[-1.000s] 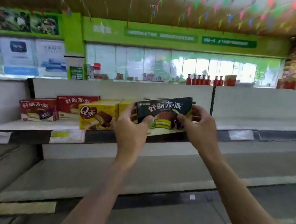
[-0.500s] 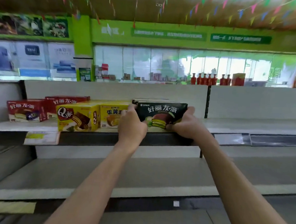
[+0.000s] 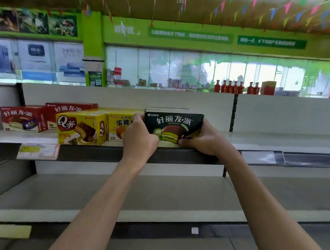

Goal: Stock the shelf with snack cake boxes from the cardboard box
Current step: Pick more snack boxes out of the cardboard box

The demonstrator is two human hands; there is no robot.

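A dark green snack cake box (image 3: 173, 123) stands upright on the top shelf (image 3: 274, 143), its front facing me. My left hand (image 3: 140, 137) grips its left end and my right hand (image 3: 203, 140) grips its lower right corner. To its left on the same shelf stand a yellow egg-yolk cake box (image 3: 119, 125), partly hidden by my left hand, a yellow Q box (image 3: 81, 128) and two red boxes (image 3: 22, 119). The cardboard box is out of view.
The shelf to the right of the green box is bare, with a price rail (image 3: 292, 159) along its edge. A lower grey shelf (image 3: 156, 201) holds nothing. A black upright (image 3: 232, 113) divides the shelf bays. Red bottles (image 3: 235, 87) stand far behind.
The green box went from held up in front of the shelf to resting on its front edge. Both hands moved forward with it and stay on it.
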